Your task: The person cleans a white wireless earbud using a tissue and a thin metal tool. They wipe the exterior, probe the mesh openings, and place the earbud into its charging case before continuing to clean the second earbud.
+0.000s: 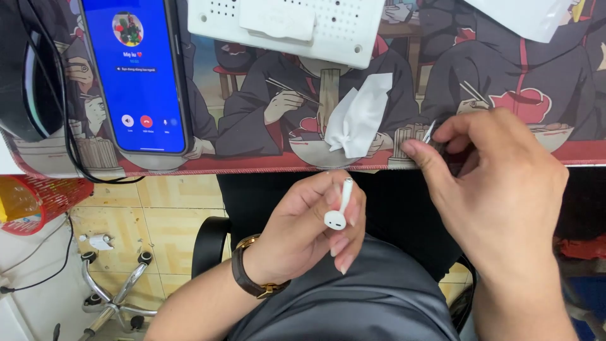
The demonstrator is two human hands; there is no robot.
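My left hand point(309, 230) holds a white earbud point(339, 205) upright between thumb and fingers, over my lap below the desk edge. A brown-strapped watch sits on that wrist. My right hand point(499, 183) rests at the desk's front edge and pinches a thin metal tool point(428, 132), maybe tweezers, whose tip points up and to the left. A crumpled white tissue point(360, 117) lies on the illustrated desk mat point(252, 101), just left of the tool.
A phone point(136, 72) with a blue call screen stands propped at the left, with black cables beside it. A white perforated box point(287, 25) sits at the back. Below are a black chair, a tiled floor, a chair base point(110, 297) and a red basket point(38, 202).
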